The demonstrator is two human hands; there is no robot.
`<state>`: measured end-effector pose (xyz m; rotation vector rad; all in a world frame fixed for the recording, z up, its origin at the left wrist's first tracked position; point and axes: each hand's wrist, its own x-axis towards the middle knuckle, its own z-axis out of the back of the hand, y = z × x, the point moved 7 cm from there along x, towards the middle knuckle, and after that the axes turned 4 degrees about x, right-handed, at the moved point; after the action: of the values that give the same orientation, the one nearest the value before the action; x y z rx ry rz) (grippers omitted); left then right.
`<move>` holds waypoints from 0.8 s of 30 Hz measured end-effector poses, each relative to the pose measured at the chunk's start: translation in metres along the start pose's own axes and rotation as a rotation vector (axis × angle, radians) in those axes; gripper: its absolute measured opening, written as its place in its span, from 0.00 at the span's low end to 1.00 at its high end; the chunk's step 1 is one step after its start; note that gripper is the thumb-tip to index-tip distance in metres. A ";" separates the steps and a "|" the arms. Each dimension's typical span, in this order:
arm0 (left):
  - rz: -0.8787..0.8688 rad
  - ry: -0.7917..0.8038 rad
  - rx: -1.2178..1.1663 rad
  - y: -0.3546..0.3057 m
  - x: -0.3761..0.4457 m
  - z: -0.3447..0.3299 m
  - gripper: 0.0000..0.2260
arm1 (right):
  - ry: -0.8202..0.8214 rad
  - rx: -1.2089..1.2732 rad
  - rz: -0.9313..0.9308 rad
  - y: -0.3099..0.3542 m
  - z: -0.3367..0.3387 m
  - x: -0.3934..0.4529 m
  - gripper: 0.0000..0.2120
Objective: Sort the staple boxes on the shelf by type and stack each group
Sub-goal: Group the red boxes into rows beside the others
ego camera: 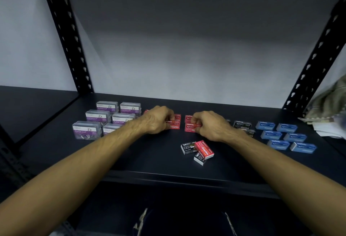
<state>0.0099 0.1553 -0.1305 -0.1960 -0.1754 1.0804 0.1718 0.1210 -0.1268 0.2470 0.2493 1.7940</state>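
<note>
Shelf point(149, 161) mid-sort: left hand point(156, 120) and right hand point(209, 125) each grip red staple boxes point(189, 123); mixed black-and-red pile point(198, 150) near the front edge remains.

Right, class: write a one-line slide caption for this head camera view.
Both hands, left and right, hold red staple boxes on a dark shelf.
</note>
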 end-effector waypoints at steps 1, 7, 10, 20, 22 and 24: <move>0.001 -0.005 -0.005 0.000 -0.001 0.000 0.08 | 0.003 0.001 0.002 0.000 0.000 0.000 0.12; -0.001 -0.034 -0.023 0.005 -0.003 0.007 0.12 | -0.005 0.004 0.011 0.003 0.004 -0.004 0.13; -0.008 -0.045 -0.044 0.007 -0.006 0.023 0.13 | -0.032 0.007 0.020 0.003 0.012 -0.007 0.15; 0.116 -0.070 -0.016 0.055 0.003 0.070 0.13 | -0.010 0.039 0.039 0.002 0.035 -0.030 0.06; 0.129 0.011 0.019 0.058 0.009 0.053 0.16 | 0.067 0.004 0.036 0.006 0.028 -0.035 0.09; 0.128 0.062 0.145 0.058 0.014 0.037 0.17 | 0.131 -0.051 0.031 0.009 0.020 -0.039 0.13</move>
<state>-0.0424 0.1967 -0.1082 -0.1109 -0.0290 1.2083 0.1782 0.0817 -0.1067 0.0974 0.2939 1.8475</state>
